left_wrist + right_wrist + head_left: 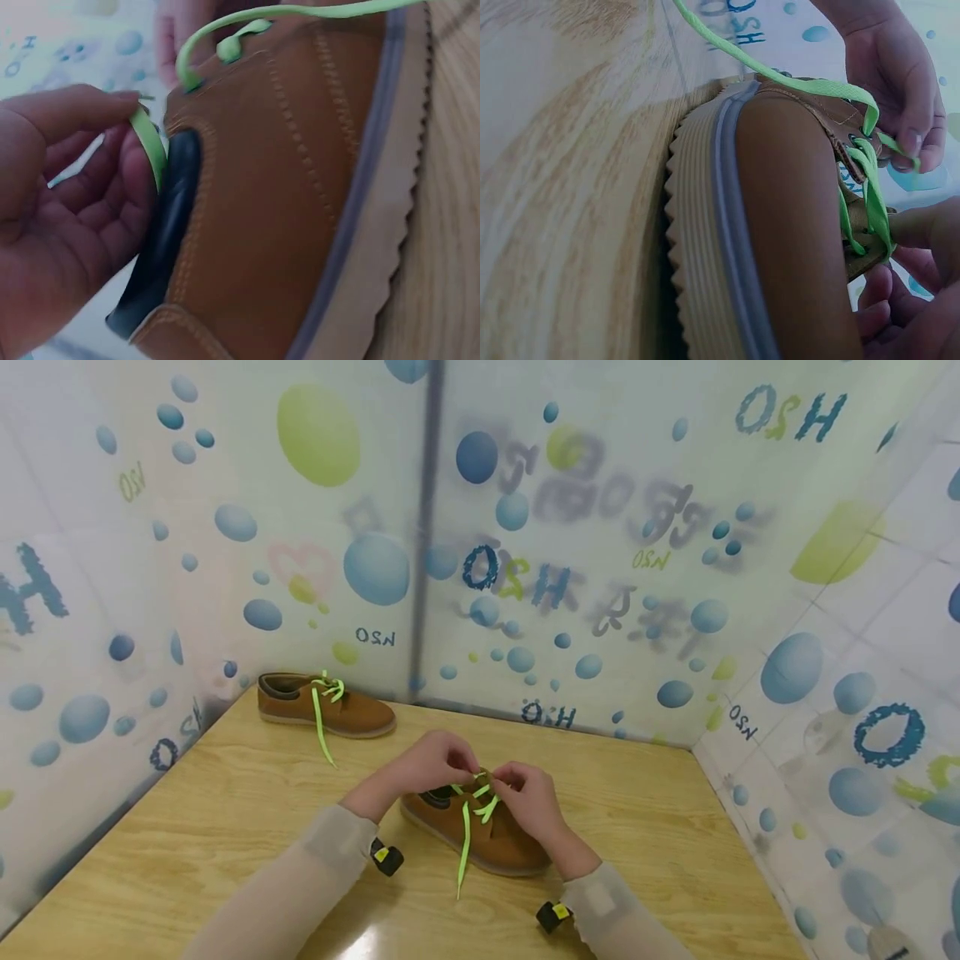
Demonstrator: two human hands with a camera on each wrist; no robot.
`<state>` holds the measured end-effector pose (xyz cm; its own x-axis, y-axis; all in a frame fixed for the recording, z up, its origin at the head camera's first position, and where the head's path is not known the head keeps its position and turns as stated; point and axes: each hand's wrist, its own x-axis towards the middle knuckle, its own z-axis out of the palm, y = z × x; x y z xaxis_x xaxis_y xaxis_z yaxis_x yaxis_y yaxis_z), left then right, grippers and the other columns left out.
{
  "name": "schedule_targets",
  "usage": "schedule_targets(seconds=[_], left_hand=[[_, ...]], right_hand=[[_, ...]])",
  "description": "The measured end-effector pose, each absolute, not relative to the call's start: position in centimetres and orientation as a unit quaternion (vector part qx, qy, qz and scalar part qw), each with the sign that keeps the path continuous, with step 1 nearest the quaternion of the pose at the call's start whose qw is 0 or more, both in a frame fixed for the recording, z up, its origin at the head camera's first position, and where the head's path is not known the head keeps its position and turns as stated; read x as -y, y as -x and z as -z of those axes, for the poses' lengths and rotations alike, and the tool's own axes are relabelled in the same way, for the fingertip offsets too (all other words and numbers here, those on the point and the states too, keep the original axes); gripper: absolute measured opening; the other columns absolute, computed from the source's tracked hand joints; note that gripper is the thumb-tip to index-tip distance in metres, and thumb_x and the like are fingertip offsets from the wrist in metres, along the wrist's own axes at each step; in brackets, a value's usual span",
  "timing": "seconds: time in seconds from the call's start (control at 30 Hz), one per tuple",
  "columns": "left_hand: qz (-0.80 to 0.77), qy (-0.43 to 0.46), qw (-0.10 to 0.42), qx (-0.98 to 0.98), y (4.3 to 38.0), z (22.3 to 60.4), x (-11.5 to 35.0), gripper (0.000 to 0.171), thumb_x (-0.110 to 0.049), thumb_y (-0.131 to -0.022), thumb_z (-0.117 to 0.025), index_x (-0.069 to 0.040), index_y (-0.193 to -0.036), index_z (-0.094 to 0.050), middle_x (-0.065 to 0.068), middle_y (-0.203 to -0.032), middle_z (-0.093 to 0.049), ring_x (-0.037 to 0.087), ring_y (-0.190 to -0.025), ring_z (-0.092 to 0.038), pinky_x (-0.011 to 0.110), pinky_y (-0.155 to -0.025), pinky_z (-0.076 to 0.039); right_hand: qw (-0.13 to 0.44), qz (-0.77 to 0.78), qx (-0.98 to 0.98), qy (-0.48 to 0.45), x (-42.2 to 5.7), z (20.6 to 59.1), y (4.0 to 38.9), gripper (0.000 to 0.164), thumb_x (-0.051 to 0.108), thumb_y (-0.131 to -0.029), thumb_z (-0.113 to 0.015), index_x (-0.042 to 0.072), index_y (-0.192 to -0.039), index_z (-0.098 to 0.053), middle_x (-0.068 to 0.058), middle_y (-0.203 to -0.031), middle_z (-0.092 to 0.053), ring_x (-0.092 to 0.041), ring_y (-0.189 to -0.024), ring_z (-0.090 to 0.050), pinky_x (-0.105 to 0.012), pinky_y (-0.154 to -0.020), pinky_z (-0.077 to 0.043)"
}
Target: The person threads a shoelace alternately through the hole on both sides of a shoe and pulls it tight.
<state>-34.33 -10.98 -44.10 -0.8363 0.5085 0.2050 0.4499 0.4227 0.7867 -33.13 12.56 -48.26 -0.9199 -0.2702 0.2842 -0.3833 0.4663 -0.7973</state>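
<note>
A brown shoe [517, 847] with bright green laces stands on the wooden table, toe toward the lower right in the head view. My left hand [438, 762] is over the shoe opening and pinches a green shoelace [152, 146] between thumb and finger; a short end of it sticks out past the fingertips in the right wrist view. My right hand [531, 795] is at the far side of the lacing, its fingers [915, 225] gripping the edge of the eyelet flap [866, 259] beside the crossed laces. One long loose lace [463, 847] hangs down the near side.
Another brown shoe [352, 714] with green laces stands at the table's back left corner, a lace trailing onto the wood. Printed curtain walls [600, 693] with blue and green dots enclose the table [247, 827] at the back and sides.
</note>
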Motion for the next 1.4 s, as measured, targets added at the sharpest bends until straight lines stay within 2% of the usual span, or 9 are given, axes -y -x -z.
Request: schedule_targets(seconds=[0.27, 0.53, 0.7, 0.77, 0.87, 0.97, 1.13, 1.23, 1.4], left_hand=[[-0.400, -0.271, -0.005, -0.876, 34.2, 45.3, 10.0, 0.013, -0.001, -0.089, -0.078, -0.013, -0.085, -0.082, -0.003, -0.085, -0.078, 0.003, -0.077, -0.066, 0.024, -0.073, -0.058], [-0.431, -0.221, -0.048, -0.873, 34.1, 46.1, 8.7, 0.010, -0.007, -0.091, -0.081, -0.016, -0.086, -0.082, -0.005, -0.083, -0.078, 0.004, -0.074, -0.066, 0.027, -0.072, -0.057], [-0.421, -0.203, -0.073, -0.881, 34.0, 46.4, 8.1, 0.013, -0.010, -0.091, -0.083, -0.018, -0.082, -0.079, -0.008, -0.080, -0.075, 0.003, -0.071, -0.064, 0.025, -0.070, -0.056], [-0.421, -0.198, -0.078, -0.882, 33.8, 46.4, 8.0, 0.014, -0.011, -0.091, -0.083, -0.018, -0.082, -0.077, -0.007, -0.079, -0.074, 0.003, -0.071, -0.063, 0.025, -0.069, -0.055], [-0.426, -0.193, -0.080, -0.880, 33.6, 46.2, 8.1, 0.015, -0.010, -0.091, -0.084, -0.018, -0.081, -0.075, -0.006, -0.078, -0.073, 0.005, -0.070, -0.062, 0.025, -0.068, -0.054], [-0.429, -0.192, -0.081, -0.879, 33.5, 46.2, 8.2, 0.017, -0.009, -0.090, -0.084, -0.018, -0.080, -0.073, -0.006, -0.077, -0.071, 0.006, -0.069, -0.062, 0.025, -0.067, -0.053], [-0.427, -0.211, -0.078, -0.876, 33.6, 46.4, 8.2, 0.017, -0.010, -0.092, -0.083, -0.020, -0.082, -0.073, -0.010, -0.077, -0.071, 0.004, -0.070, -0.061, 0.025, -0.068, -0.054], [-0.424, -0.222, -0.077, -0.875, 33.7, 46.4, 8.1, 0.016, -0.010, -0.093, -0.082, -0.021, -0.083, -0.075, -0.010, -0.079, -0.071, 0.004, -0.072, -0.062, 0.025, -0.069, -0.054], [-0.359, -0.236, -0.130, -0.894, 33.7, 46.2, 8.5, 0.013, -0.006, -0.092, -0.081, -0.017, -0.087, -0.079, -0.005, -0.085, -0.074, 0.011, -0.080, -0.068, 0.031, -0.077, -0.058]], right_hand=[[0.044, -0.487, 0.852, -0.186, -12.6, 48.4, 33.2, 0.005, 0.009, -0.097, -0.076, 0.009, -0.098, -0.081, -0.006, -0.091, -0.079, -0.009, -0.078, -0.066, -0.023, -0.072, -0.055], [0.041, -0.496, 0.847, -0.186, -12.9, 48.5, 33.5, 0.004, 0.009, -0.096, -0.077, 0.010, -0.097, -0.082, -0.004, -0.090, -0.079, -0.006, -0.078, -0.066, -0.022, -0.073, -0.055], [0.025, -0.516, 0.835, -0.190, -13.1, 48.9, 33.8, 0.015, 0.011, -0.105, -0.067, 0.006, -0.112, -0.079, -0.009, -0.087, -0.073, -0.008, -0.073, -0.059, -0.022, -0.067, -0.050], [0.012, -0.515, 0.833, -0.200, -13.0, 49.1, 34.0, 0.021, 0.011, -0.108, -0.061, 0.005, -0.120, -0.076, -0.011, -0.094, -0.073, -0.008, -0.078, -0.059, -0.022, -0.070, -0.050], [-0.006, -0.508, 0.834, -0.217, -13.0, 49.4, 34.2, 0.025, 0.009, -0.110, -0.057, 0.004, -0.124, -0.076, -0.012, -0.109, -0.076, -0.009, -0.092, -0.065, -0.021, -0.080, -0.052], [-0.018, -0.512, 0.829, -0.225, -12.8, 49.5, 34.3, 0.024, 0.009, -0.109, -0.058, 0.002, -0.120, -0.077, -0.014, -0.117, -0.077, -0.010, -0.102, -0.067, -0.021, -0.087, -0.054], [-0.021, -0.538, 0.817, -0.205, -12.7, 49.4, 34.2, 0.018, 0.007, -0.106, -0.062, -0.001, -0.112, -0.077, -0.017, -0.108, -0.076, -0.008, -0.091, -0.064, -0.020, -0.082, -0.052], [-0.005, -0.546, 0.817, -0.184, -12.5, 49.4, 34.2, 0.014, 0.006, -0.105, -0.065, -0.001, -0.106, -0.077, -0.015, -0.102, -0.076, -0.006, -0.086, -0.063, -0.019, -0.078, -0.051], [0.039, -0.548, 0.821, -0.152, -12.1, 49.7, 34.1, 0.011, 0.005, -0.101, -0.069, 0.001, -0.097, -0.078, -0.011, -0.092, -0.076, -0.007, -0.081, -0.062, -0.020, -0.073, -0.051]])
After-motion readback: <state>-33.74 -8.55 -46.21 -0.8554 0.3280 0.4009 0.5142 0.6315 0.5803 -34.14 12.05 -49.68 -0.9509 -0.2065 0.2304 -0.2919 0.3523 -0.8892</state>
